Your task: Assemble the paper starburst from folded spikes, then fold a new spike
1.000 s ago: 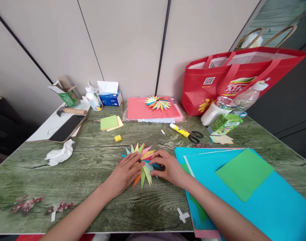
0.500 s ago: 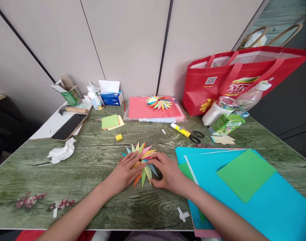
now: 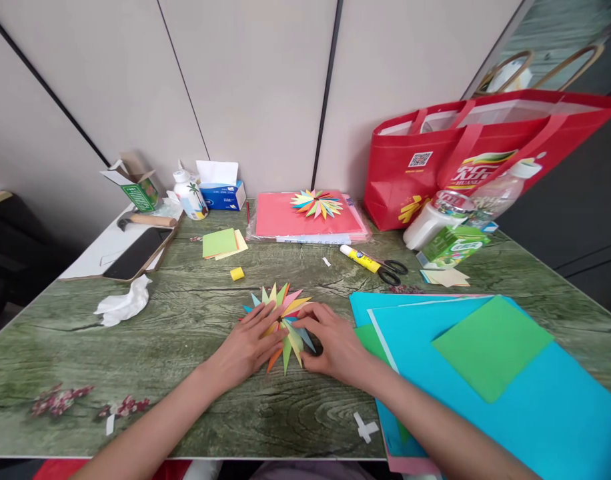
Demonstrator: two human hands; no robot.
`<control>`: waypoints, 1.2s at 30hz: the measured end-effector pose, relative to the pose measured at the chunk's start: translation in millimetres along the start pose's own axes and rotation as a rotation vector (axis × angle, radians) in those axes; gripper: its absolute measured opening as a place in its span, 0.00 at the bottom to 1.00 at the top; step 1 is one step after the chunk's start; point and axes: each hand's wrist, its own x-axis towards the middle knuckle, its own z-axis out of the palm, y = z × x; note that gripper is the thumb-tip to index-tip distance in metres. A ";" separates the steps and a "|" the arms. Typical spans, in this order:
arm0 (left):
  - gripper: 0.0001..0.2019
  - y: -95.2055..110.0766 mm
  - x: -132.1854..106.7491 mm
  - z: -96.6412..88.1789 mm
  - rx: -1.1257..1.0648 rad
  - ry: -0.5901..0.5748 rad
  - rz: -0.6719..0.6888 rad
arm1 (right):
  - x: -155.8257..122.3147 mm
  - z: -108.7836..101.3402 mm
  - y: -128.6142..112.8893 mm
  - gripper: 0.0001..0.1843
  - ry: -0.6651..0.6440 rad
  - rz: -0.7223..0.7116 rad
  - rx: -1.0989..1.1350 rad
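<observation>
A multicoloured folded-paper star (image 3: 286,353) lies flat on the table in front of me, its narrow points fanning out around a small central hole. My left hand (image 3: 255,337) rests on its left side, fingers stretched out and lying flat over the points. On the right side, my right hand (image 3: 333,343) has its thumb and index finger curled round the lower right points, touching pale yellow and blue ones. Parts of the star are hidden under both hands.
Blue paper sheets (image 3: 535,387) with a green square (image 3: 493,350) lie to the right. Farther back are scissors (image 3: 393,270), a glue stick (image 3: 360,258), its yellow cap (image 3: 237,273), small paper squares (image 3: 220,242), another paper star (image 3: 316,204) and a red bag (image 3: 400,167).
Both hands stay almost in place on the star. The right fingers have shifted very slightly at its lower right points; nothing else visibly moved.
</observation>
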 end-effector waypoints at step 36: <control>0.29 -1.7 -0.7 8.5 -0.034 -0.093 -0.269 | 10.3 32.2 13.5 0.29 -0.052 -0.278 -0.263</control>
